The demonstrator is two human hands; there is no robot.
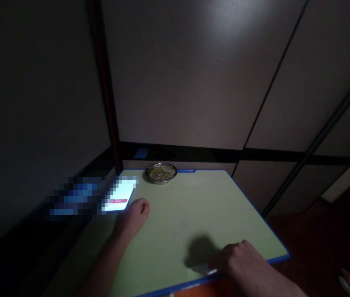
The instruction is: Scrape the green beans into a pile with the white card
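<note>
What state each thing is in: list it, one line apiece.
Green table: partly shadowed.
Metal bowl: upright, holding small green and pale pieces.
Screen: lit, white with a red bar.
Left hand: curled, beside the screen.
Right hand: bent, at the table's near edge; grip unclear.
Pale thin thing: partly hidden by the right hand.

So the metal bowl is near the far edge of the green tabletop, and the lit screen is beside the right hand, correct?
Not quite: the head view shows the lit screen beside the left hand, not the right hand. The metal bowl is indeed near the far edge of the green tabletop.
</note>
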